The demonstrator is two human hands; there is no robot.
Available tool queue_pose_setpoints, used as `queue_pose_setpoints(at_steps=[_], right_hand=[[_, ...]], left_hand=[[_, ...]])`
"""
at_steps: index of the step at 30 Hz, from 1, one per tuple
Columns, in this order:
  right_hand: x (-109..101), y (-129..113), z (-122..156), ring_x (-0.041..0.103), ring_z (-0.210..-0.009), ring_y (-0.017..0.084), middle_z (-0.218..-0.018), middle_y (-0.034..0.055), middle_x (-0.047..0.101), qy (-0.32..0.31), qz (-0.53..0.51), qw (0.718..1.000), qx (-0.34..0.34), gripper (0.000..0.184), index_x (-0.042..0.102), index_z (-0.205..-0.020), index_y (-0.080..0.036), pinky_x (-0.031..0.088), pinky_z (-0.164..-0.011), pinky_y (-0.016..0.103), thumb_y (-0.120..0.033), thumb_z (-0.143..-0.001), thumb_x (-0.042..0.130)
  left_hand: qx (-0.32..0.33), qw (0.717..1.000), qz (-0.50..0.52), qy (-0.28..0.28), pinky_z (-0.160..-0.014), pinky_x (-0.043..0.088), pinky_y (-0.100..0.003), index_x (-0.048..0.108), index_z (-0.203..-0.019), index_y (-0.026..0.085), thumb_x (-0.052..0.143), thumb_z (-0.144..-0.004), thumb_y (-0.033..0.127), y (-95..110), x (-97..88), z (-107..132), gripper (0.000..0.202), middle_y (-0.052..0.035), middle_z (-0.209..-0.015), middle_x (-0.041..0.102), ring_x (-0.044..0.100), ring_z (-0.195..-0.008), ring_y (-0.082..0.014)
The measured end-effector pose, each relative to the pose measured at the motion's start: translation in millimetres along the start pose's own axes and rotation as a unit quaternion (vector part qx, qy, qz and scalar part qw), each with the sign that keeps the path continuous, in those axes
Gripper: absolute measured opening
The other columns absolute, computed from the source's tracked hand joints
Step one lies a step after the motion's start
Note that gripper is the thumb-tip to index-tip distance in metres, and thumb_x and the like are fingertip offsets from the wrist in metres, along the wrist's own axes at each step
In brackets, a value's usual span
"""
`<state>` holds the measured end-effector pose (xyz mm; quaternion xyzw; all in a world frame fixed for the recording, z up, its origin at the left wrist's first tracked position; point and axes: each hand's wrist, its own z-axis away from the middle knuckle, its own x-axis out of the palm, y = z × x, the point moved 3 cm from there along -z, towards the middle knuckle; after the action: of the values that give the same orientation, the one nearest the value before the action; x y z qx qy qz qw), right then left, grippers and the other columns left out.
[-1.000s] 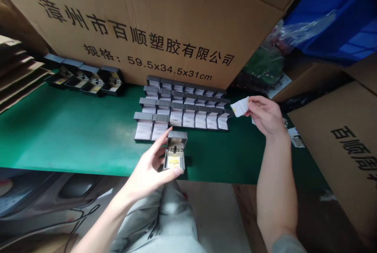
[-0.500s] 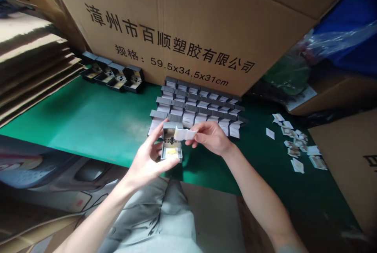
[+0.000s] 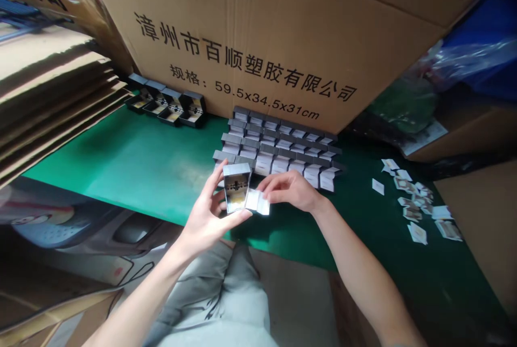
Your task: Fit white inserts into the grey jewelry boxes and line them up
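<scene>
My left hand (image 3: 212,212) grips a small black hinged box (image 3: 237,170) from its left side, thumb along the lower front edge. The lid of this box stands up, and something yellowish shows inside. Just right of the box, my right hand (image 3: 291,191) pinches a small folded white paper piece (image 3: 258,202) between thumb and fingers. The paper's left edge is close to the box's right side; I cannot tell whether they touch. Behind both hands stand rows of similar dark boxes (image 3: 264,159) with white paper in their openings.
Several open dark boxes (image 3: 174,107) stand at the back left of the green table (image 3: 161,164). White paper pieces and small packets (image 3: 416,196) lie scattered on the right. A large printed carton (image 3: 262,23) rises behind; flat cardboard sheets (image 3: 60,99) are stacked at left.
The paper in my right hand has moved down, from in front of the raised lid to beside the box's lower right. The box in my left hand has tilted. The view has shifted slightly.
</scene>
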<state>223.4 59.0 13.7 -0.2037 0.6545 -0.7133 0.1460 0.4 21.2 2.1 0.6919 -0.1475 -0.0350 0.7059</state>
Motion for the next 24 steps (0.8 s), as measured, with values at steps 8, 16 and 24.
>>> queue_pose_setpoints(at_steps=[8,16,24], right_hand=[[8,1,5,0.073,-0.076,0.011,-0.09,-0.003,0.071,-0.092,-0.057,0.992,0.066,0.059,0.07,-0.125,-0.023,0.062,-0.073,0.022,-0.024,-0.072,0.096],[1,1,1,0.073,-0.083,0.015,-0.098,0.0,0.075,0.029,-0.085,0.996,0.0,0.058,0.072,-0.121,-0.025,0.064,-0.078,0.029,-0.028,-0.068,0.096],[30,1,-3,0.068,-0.078,0.015,-0.092,0.0003,0.074,0.1,-0.017,0.993,-0.064,0.051,0.07,-0.109,-0.025,0.061,-0.079,0.032,-0.039,-0.068,0.096]], left_hand=[[0.023,0.999,0.023,-0.014,-0.102,0.064,-0.041,0.034,-0.167,0.036,0.098,-0.071,0.039,-5,-2.2,-3,0.116,-0.0107,-0.169,0.042,0.067,-0.13,-0.0356],[0.033,0.999,0.004,-0.029,-0.109,0.061,-0.048,0.033,-0.169,0.035,0.093,-0.078,0.036,-8,-0.5,-2,0.109,-0.0104,-0.161,0.055,0.065,-0.135,-0.0377],[0.031,0.999,-0.001,-0.03,-0.114,0.056,-0.046,0.026,-0.171,0.035,0.089,-0.085,0.038,-8,1.2,-2,0.107,-0.0132,-0.163,0.053,0.064,-0.139,-0.0343]])
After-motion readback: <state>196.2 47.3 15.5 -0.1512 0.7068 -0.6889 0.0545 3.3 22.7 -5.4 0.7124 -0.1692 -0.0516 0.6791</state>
